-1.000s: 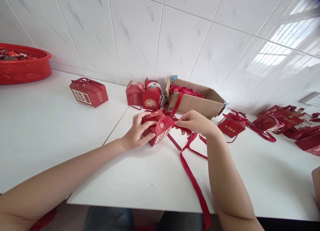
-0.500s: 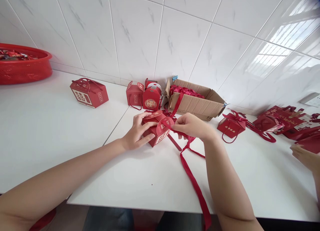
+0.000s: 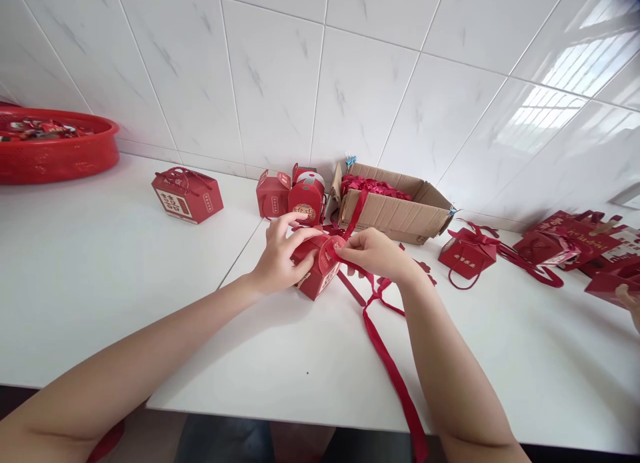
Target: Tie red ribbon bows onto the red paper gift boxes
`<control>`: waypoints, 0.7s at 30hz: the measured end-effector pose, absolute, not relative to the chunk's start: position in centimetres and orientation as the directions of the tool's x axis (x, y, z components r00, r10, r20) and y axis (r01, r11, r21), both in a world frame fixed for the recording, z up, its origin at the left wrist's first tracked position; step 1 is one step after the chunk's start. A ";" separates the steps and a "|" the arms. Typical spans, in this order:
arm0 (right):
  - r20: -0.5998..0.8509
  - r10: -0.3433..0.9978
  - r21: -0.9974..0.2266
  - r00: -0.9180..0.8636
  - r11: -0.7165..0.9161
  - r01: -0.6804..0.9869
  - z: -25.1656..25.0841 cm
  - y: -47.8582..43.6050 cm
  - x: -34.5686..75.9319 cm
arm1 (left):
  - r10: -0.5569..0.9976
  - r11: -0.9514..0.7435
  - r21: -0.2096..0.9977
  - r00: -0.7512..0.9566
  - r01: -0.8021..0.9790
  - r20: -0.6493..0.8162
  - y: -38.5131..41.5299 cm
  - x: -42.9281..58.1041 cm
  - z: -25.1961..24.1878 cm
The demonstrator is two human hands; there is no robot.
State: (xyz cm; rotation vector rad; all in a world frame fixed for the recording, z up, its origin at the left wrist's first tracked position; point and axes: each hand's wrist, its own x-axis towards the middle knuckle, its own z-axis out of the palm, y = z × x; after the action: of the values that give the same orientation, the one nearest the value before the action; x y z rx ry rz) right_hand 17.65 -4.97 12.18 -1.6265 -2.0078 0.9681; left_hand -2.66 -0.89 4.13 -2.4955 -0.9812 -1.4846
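Observation:
A small red gift box (image 3: pixel 313 286) with a round-ended top flap (image 3: pixel 330 253) stands on the white table in front of me. My left hand (image 3: pixel 287 253) is curved over its left side, thumb and fingers gripping it near the top. At the flap, my right hand (image 3: pixel 370 253) pinches a red ribbon (image 3: pixel 357 216), which runs up towards the cardboard box behind. The fingertips hide the exact spot of the pinch. Below my right hand lies another knotted red ribbon (image 3: pixel 387 356), trailing over the table's front edge.
Red gift boxes (image 3: pixel 187 199) stand at the left, behind my hands and at the right. The cardboard box (image 3: pixel 395 213) holds red ribbons by the tiled wall. A red basket (image 3: pixel 60 159) of wrapped sweets sits far left. Another person's hand (image 3: pixel 629 303) touches a red box at the right edge.
My left hand has lifted and loosened its fingers slightly over the gift box. My right hand stays at the flap with the ribbon. The other person's hand has shifted right.

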 end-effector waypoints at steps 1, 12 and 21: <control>-0.120 0.959 -0.713 -0.257 0.097 0.694 12.1 -4.9 17.6 | 0.500 -0.779 0.237 0.347 0.580 0.793 -0.8 -2.5 4.5; -0.018 0.963 -0.669 -0.269 0.189 0.719 12.2 -5.2 17.5 | 0.554 -0.695 0.228 0.307 0.682 0.773 -0.4 -1.9 8.1; -0.010 0.972 -0.640 -0.236 0.175 0.748 11.7 -5.1 17.1 | 0.541 -0.679 0.123 0.379 0.724 0.751 -0.2 -1.5 7.6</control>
State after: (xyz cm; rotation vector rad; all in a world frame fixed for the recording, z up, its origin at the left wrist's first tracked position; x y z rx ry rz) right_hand 17.08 -5.09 11.68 -1.6223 -2.0552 0.7534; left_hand -1.46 -0.24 7.62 -2.4126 -1.1276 -1.1828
